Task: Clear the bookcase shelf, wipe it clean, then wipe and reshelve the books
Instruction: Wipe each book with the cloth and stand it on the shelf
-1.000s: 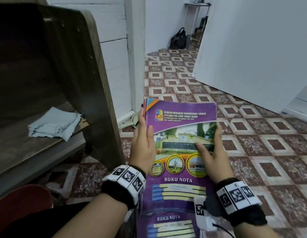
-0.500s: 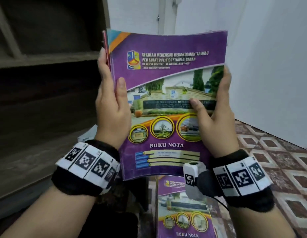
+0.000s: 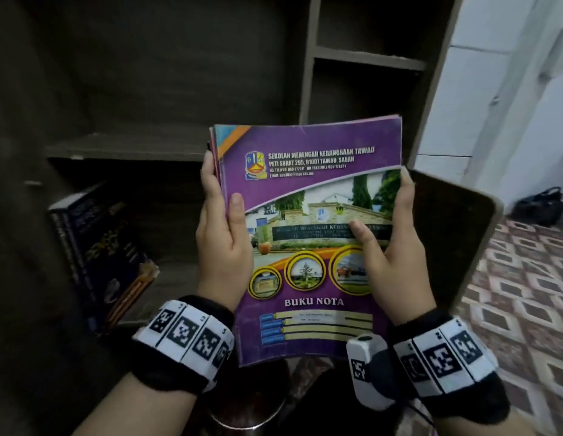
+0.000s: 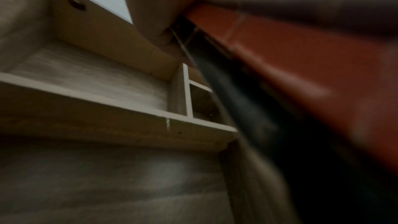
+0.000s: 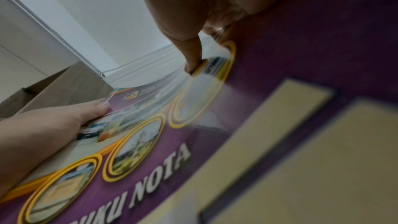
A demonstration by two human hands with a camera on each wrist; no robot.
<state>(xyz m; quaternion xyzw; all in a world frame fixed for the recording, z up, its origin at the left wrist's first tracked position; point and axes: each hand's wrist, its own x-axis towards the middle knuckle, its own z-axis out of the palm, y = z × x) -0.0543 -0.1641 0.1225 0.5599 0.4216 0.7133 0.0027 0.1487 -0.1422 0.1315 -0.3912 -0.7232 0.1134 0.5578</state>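
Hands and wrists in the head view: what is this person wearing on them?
Both hands, the left hand and the right hand, are bare, with no gloves or sleeves. Each wrist carries a black band wrapped in a white strip printed with black square code markings. A small white box with its own code mark sits by the right wrist, with a thin dark cable trailing from it.

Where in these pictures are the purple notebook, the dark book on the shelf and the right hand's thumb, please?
purple notebook (image 3: pixel 314 158): head view, purple header band of the cover.
dark book (image 3: pixel 97 247): head view, middle of its leaning cover.
right hand's thumb (image 3: pixel 365 239): head view, middle of the thumb.
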